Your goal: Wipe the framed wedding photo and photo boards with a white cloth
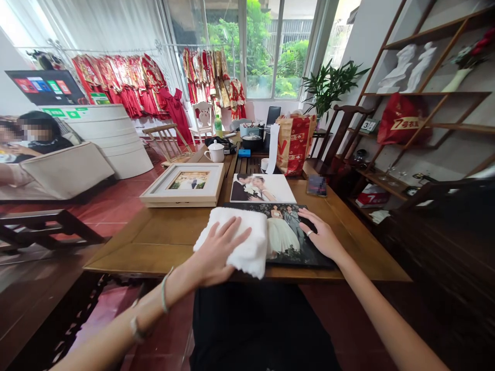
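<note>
My left hand lies flat on a folded white towel, its fingers stretched out and spread. Beneath the towel is the left part of a dark wedding photo panel, which shows a couple in a pale gown and a grey suit. At the panel's right edge rests my right hand, fingers apart, wearing a ring. Just behind the panel lies a lighter wedding photo print. To its left sits a pale wooden picture frame with a small photo inside a wide white mat.
The wooden table bears a phone at right. Farther back stand a lidded white mug, a red-and-brown paper bag and a black pot. Wooden shelves rise at right. People sit on a sofa at left.
</note>
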{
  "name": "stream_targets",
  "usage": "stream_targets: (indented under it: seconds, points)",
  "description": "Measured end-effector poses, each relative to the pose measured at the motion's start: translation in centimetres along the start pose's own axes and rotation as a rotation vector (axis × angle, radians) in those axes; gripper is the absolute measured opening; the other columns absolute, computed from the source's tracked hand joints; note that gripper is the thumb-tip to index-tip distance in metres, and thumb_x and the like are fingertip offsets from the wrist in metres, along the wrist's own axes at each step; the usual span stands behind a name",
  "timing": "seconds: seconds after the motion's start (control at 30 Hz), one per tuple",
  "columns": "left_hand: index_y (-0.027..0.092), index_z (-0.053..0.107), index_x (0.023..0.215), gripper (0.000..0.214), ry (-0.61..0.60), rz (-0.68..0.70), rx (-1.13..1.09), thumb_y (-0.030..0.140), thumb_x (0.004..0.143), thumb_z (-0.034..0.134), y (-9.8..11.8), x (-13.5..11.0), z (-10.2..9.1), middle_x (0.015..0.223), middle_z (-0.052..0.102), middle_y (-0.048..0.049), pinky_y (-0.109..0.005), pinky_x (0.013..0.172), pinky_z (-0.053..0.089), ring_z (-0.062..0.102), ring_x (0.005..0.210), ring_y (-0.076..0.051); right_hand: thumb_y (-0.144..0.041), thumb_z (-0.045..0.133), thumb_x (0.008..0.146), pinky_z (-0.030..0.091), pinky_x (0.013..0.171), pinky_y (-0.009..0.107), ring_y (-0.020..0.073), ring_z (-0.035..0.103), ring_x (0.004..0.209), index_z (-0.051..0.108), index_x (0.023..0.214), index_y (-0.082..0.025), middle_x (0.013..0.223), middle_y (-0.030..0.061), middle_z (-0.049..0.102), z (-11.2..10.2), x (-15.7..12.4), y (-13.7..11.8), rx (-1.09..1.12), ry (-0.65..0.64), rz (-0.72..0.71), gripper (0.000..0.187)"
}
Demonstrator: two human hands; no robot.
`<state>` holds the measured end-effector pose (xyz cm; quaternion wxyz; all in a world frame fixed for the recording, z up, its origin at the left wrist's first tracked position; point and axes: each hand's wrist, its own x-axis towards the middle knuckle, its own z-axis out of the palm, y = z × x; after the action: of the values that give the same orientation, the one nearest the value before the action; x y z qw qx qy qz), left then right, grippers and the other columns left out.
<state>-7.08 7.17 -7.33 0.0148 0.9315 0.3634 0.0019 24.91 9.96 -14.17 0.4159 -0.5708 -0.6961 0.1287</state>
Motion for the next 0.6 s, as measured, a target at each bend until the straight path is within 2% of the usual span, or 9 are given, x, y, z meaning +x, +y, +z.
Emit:
stream_targets:
  seconds: [0.13, 0.23, 0.33, 0.47, 0.6]
  points:
    - [0.021, 0.014, 0.148, 0.102, -0.108, -0.029, -0.023, 0.017, 0.052, 0.049, 3.3, -3.2, -0.4, 0.155, 0.002, -0.0131, -0.062, 0.107, 0.008, -0.003, 0.141, -0.036, -0.035, 0.050, 0.086, 0.032, 0.110, 0.047, 0.0244, 0.047, 0.128, 0.063, 0.113, -0.022, 0.131, 0.0101, 0.058, 0.3, 0.6, 0.2, 0.008, 0.010, -0.009, 0.032]
    - [0.023, 0.015, 0.148, 0.099, -0.117, -0.006, -0.043, 0.018, 0.055, 0.049, 3.3, -2.9, -0.8, 0.156, 0.004, -0.0120, -0.061, 0.108, 0.010, 0.001, 0.141, -0.035, -0.035, 0.050, 0.086, 0.032, 0.110, 0.048, 0.0246, 0.047, 0.128, 0.063, 0.114, -0.023, 0.132, 0.0092, 0.057, 0.4, 0.6, 0.2, 0.016, 0.014, -0.010, 0.032]
    - [0.023, 0.019, 0.147, 0.089, -0.058, -0.007, -0.033, 0.021, 0.064, 0.051, 1.2, -0.3, -0.9, 0.155, 0.012, -0.0135, -0.059, 0.107, 0.015, 0.008, 0.141, -0.034, -0.035, 0.050, 0.086, 0.032, 0.109, 0.048, 0.0249, 0.047, 0.128, 0.062, 0.114, -0.022, 0.132, 0.0097, 0.057, 0.3, 0.2, 0.0, 0.021, 0.009, -0.004, 0.033]
    - [0.019, 0.025, 0.146, 0.069, 0.029, -0.051, 0.019, 0.026, 0.080, 0.046, -2.1, 4.8, -0.5, 0.150, 0.024, -0.0181, -0.058, 0.104, 0.024, 0.018, 0.139, -0.033, -0.037, 0.050, 0.087, 0.031, 0.110, 0.048, 0.0254, 0.045, 0.129, 0.062, 0.114, -0.023, 0.133, 0.0096, 0.056, 0.1, -0.4, -0.3, 0.020, -0.003, 0.005, 0.034]
    - [0.017, 0.026, 0.145, 0.061, 0.074, -0.128, 0.085, 0.030, 0.088, 0.042, -3.7, 8.5, 0.1, 0.147, 0.028, -0.0211, -0.059, 0.099, 0.029, 0.022, 0.137, -0.034, -0.037, 0.050, 0.087, 0.030, 0.111, 0.048, 0.0250, 0.045, 0.130, 0.062, 0.115, -0.022, 0.134, 0.0100, 0.055, 0.2, -0.7, -0.1, 0.021, -0.007, 0.011, 0.034]
